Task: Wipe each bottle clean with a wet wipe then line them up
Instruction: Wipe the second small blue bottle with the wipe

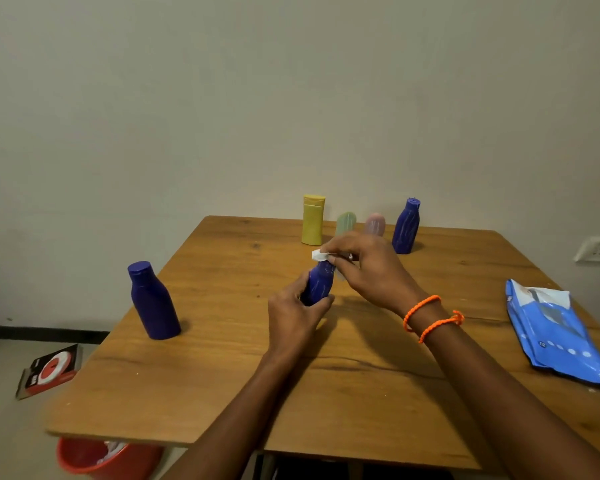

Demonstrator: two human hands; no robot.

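Your left hand [293,315] curls round the lower body of a small blue bottle [320,284], holding it tilted above the centre of the wooden table [222,382]. Your right hand [362,268] pinches a white wet wipe [320,255] against the top of that bottle, fingers bent over the cap end. Two orange cord bracelets [430,318] circle your right wrist.

From the held bottle, the other bottles lie as follows. At 9 o'clock, well apart near the table's left edge, stands a large blue bottle [153,301], upright. At 12 o'clock, along the far edge, stands a yellow bottle [313,220]. Just right of it are a pale green bottle [345,223] and a pale pink bottle [375,223], both partly hidden behind your right hand. At 1 o'clock stands a ribbed blue bottle [406,226], upright.

At 3 o'clock, near the right edge, lies a blue wipes packet [555,334], flat on the table. On the floor at 8 o'clock rests a red and black box [51,370]. Below the near left corner of the table sits an orange bucket [80,457] with white material inside.
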